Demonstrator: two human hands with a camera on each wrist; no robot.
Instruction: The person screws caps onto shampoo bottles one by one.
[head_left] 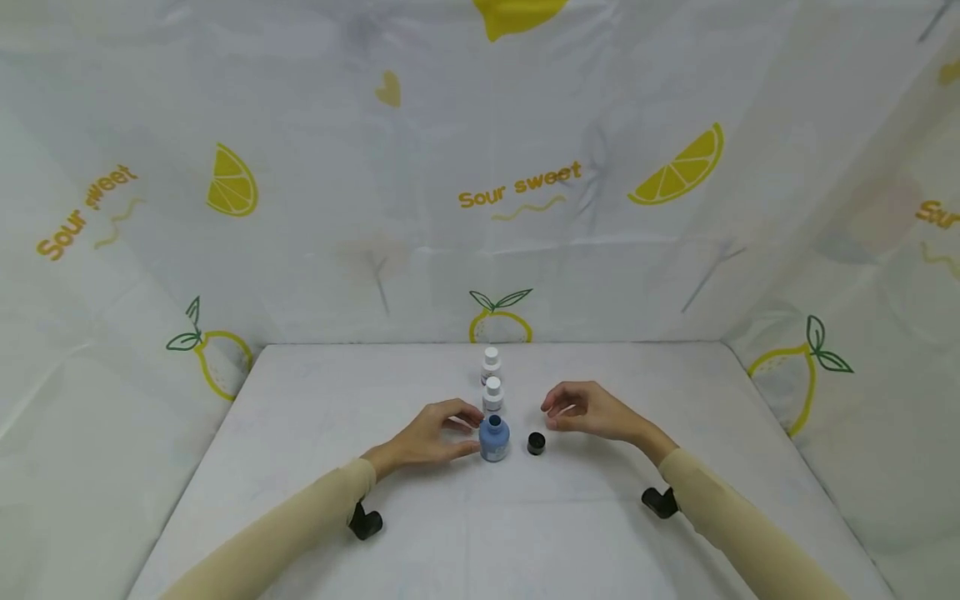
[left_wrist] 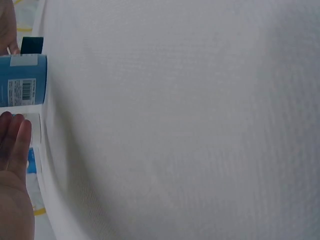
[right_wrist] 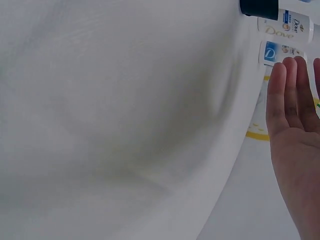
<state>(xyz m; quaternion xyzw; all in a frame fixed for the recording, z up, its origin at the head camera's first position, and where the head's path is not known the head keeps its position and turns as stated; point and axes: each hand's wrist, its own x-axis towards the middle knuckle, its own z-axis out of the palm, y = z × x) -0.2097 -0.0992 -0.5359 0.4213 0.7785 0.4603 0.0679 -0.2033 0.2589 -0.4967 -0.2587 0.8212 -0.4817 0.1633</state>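
A blue bottle stands upright on the white table with its dark mouth uncovered and a barcode label on its side. My left hand is at the bottle's left side, thumb and fingers spread apart, tips right by its wall; in the left wrist view the fingers look fairly straight. To the right of the bottle lies a black cap, its hollow side up. Over the table just beyond the cap, my right hand holds nothing, its fingers loosely bent.
Two white bottles with white caps stand in line behind the blue one, the nearer bottle close to it and the farther bottle near the back edge. A white lemon-print curtain hangs behind the table and along both sides.
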